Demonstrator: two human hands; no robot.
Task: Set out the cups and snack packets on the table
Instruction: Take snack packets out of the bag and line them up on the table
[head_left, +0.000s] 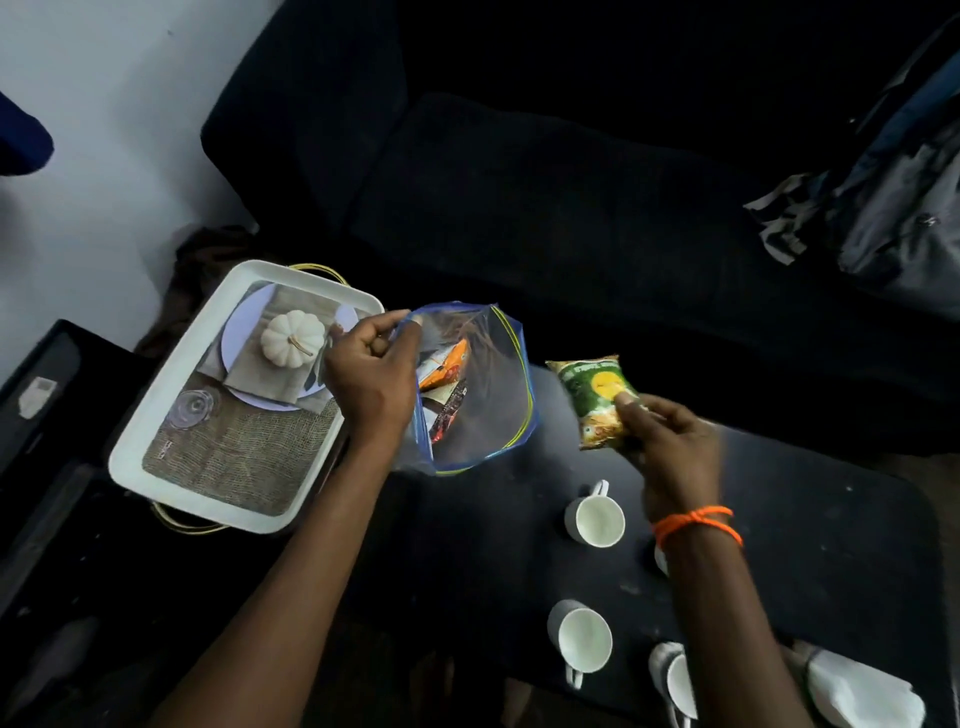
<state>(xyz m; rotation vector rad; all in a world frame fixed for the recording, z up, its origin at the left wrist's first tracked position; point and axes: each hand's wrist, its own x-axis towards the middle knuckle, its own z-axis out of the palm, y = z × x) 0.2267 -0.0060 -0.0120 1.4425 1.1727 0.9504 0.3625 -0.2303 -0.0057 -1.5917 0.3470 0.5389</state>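
My left hand (370, 371) pinches the rim of a clear zip bag (488, 395) and holds its mouth wide above the black table (831, 545). Inside the bag lie an orange snack packet (444, 366) and a darker packet under it. To the right of the bag, my right hand (670, 447) grips a green and yellow snack packet (597, 400) in the air. Three white cups stand on the table: one (595, 519) under my right wrist, one (582, 639) nearer me, one (675, 680) partly hidden by my right forearm.
A white tray (156, 441) with a printed pumpkin picture sits at the table's left end. A dark sofa (519, 182) runs along the far side, with a grey bag (893, 197) on it. A white cloth (862, 696) lies at the near right corner.
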